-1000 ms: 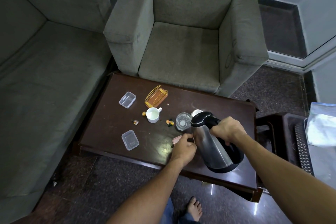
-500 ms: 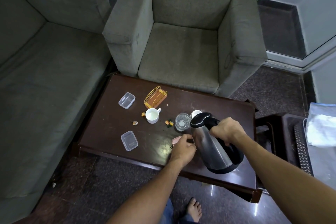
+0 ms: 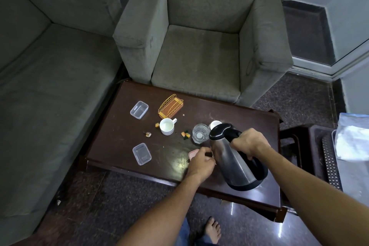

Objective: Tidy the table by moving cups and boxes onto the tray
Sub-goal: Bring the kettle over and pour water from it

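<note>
Left of the kettle (image 3: 233, 158), nothing looks tidied yet: a white mug (image 3: 167, 126), a drinking glass (image 3: 200, 136), one clear plastic box (image 3: 142, 154) and a second clear box (image 3: 139, 109) farther left all sit on the surface (image 3: 119, 138), and a white cup (image 3: 214, 124) peeks out behind the kettle. I see no tray I can be sure of. Both boxes and the glass look empty; I cannot tell whether the mug holds anything. My right hand (image 3: 249, 143) grips the tilted kettle's handle. My left hand (image 3: 201, 163) curls at a small pink box (image 3: 193, 153) just beside the kettle; whether it holds it, I cannot tell.
</note>
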Motion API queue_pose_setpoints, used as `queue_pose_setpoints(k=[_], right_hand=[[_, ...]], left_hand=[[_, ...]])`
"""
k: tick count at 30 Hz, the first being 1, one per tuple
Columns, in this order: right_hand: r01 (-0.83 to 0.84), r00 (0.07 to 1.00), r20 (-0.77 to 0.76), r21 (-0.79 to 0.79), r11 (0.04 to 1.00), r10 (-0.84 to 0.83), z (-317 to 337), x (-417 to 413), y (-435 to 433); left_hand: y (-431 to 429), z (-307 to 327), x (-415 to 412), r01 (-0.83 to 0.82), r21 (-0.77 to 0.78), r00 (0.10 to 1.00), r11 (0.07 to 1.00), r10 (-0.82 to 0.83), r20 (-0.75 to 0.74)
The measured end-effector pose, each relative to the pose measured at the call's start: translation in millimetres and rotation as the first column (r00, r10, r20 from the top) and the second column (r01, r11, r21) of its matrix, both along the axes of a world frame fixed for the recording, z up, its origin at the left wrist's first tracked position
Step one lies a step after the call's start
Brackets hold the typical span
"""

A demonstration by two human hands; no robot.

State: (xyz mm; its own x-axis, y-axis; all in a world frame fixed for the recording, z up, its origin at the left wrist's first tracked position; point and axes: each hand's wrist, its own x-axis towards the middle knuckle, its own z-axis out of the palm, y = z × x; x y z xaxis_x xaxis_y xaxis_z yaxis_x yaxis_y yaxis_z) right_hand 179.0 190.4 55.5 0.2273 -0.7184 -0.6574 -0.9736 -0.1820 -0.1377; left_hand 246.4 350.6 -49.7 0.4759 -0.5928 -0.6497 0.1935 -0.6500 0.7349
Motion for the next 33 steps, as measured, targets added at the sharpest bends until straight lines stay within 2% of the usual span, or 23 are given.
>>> queue_pose_setpoints(k=[27, 33], right_hand=[[0.002, 1.0, 0.019, -0.009, 1.0, -0.001, -2, 2, 4], [0.061, 0.993, 0.101, 0.01, 0.998, -0.062, -1, -17, 2]], left_hand=[[7, 8, 10, 0.036, 0.028, 0.999, 0.999, -0.035, -0.032], [2, 12, 15, 0.019, 0.004, 0.998, 1.0, -0.018, -0.052]])
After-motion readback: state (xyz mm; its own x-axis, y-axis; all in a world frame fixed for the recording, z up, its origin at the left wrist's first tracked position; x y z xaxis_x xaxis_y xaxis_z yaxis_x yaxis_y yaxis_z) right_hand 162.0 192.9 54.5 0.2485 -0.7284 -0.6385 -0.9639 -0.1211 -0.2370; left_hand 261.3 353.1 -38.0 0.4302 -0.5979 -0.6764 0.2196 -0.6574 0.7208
